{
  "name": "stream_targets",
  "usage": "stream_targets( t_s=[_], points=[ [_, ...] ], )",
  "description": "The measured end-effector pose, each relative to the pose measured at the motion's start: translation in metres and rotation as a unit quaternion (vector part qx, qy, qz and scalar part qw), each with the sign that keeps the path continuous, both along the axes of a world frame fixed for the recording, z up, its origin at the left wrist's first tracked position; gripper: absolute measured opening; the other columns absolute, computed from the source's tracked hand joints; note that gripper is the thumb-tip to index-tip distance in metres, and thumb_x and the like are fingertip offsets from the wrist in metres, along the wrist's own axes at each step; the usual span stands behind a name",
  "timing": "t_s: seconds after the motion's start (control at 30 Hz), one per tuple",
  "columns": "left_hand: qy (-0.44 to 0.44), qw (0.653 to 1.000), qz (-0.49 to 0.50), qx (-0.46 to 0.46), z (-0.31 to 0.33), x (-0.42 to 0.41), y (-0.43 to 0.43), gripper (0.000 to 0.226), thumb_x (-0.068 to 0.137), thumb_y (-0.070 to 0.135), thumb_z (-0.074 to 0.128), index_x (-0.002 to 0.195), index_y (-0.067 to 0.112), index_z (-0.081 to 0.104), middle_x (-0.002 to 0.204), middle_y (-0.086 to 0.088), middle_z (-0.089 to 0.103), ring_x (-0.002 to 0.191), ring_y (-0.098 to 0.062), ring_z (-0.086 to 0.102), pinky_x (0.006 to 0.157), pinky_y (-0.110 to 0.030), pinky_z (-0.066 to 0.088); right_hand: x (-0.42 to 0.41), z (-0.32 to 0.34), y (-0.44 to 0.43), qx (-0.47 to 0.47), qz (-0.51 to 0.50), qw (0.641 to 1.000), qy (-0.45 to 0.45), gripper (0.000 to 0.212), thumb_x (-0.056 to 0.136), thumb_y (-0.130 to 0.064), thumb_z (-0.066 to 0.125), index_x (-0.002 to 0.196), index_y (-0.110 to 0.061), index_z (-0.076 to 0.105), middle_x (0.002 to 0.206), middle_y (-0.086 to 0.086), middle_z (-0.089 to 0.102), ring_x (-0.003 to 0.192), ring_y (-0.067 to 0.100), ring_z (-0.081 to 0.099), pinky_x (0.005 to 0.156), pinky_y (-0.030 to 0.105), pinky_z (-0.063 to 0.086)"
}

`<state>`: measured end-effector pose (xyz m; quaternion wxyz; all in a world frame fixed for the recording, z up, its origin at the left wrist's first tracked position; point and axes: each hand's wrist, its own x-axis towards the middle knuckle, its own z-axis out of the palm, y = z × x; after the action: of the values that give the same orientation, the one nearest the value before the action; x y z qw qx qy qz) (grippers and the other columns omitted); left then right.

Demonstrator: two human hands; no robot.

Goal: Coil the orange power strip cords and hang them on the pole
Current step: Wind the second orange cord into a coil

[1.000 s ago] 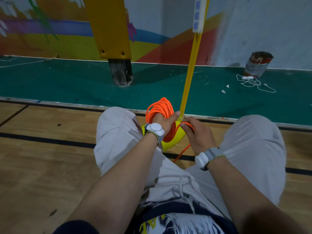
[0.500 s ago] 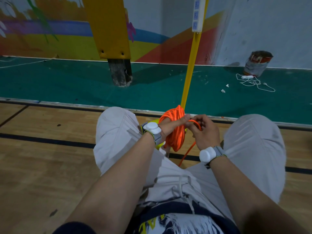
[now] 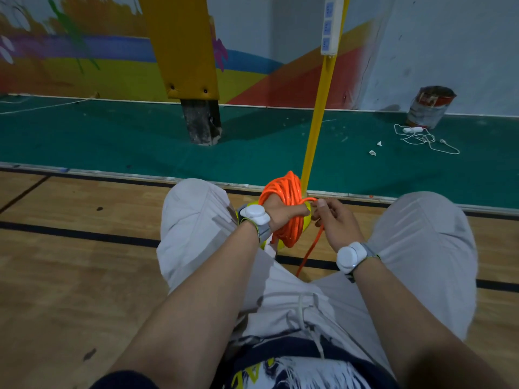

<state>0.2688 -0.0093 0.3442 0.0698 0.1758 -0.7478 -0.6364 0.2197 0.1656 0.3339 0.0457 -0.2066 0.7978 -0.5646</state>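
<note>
At the foot of the yellow pole (image 3: 316,130), orange cord coil (image 3: 286,211) between the knees, wood floor (image 3: 70,262) meeting green mat (image 3: 112,141), left hand (image 3: 280,213) clamped round the bundle, right hand (image 3: 335,220) apparently pinching a loose strand, power strip (image 3: 331,23) up the pole.

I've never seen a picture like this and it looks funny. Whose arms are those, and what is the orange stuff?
The camera sits on a person's head and looks down, so you see their own arms and knees. The left hand holds a bundle of orange cord, coiled into loops. The right hand pinches a loose strand of it, which trails down to the wooden floor. Both wrists wear white bands. Just behind stands a yellow pole with a white power strip hanging on it. Farther right are a paint can and a white cable.
</note>
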Motion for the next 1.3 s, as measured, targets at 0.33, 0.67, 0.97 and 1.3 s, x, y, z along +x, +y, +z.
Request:
stream_targets(
  t_s=[0.33,0.67,0.97,1.3],
  points=[
    [0.022,0.994,0.104,0.017,0.002,-0.003,-0.012,0.040,0.060,0.040,0.087,0.076,0.010,0.065,0.085,-0.030,0.071,0.074,-0.042,0.073,0.080,-0.064,0.061,-0.013,-0.024,-0.005,0.166,0.023,0.986,-0.001,0.015,0.111,-0.028,0.050,0.115,-0.027,0.064,0.107,0.001,0.075,0.092,0.018,0.071,0.076,0.033,0.050],
    [0.027,0.991,0.014,0.127,0.022,0.012,0.001,0.045,0.092,0.051,0.074,0.098,0.007,0.073,0.075,-0.012,0.069,0.063,-0.027,0.064,0.071,-0.041,0.058,-0.008,-0.003,0.001,0.013,-0.062,0.990,0.129,0.031,0.109,-0.044,0.052,0.138,-0.039,0.060,0.104,-0.011,0.074,0.088,0.008,0.070,0.071,0.035,0.054],
    [-0.011,0.981,-0.047,0.189,0.020,0.012,0.004,0.063,0.084,0.070,0.072,0.088,0.008,0.067,0.062,-0.009,0.059,0.051,-0.024,0.054,0.058,-0.031,0.050,-0.020,-0.011,-0.001,0.019,-0.106,0.989,0.099,0.020,0.107,-0.049,0.053,0.116,-0.033,0.060,0.100,-0.009,0.072,0.091,0.014,0.071,0.077,0.048,0.060],
    [-0.003,0.965,-0.035,0.260,0.021,0.010,0.004,0.058,0.103,0.061,0.058,0.082,0.007,0.065,0.062,-0.007,0.055,0.046,-0.017,0.049,0.049,-0.027,0.045,-0.023,-0.030,-0.005,0.173,-0.057,0.983,0.034,0.025,0.110,-0.020,0.048,0.131,-0.016,0.060,0.120,0.009,0.072,0.106,0.036,0.066,0.083,0.036,0.048]
  ],
)
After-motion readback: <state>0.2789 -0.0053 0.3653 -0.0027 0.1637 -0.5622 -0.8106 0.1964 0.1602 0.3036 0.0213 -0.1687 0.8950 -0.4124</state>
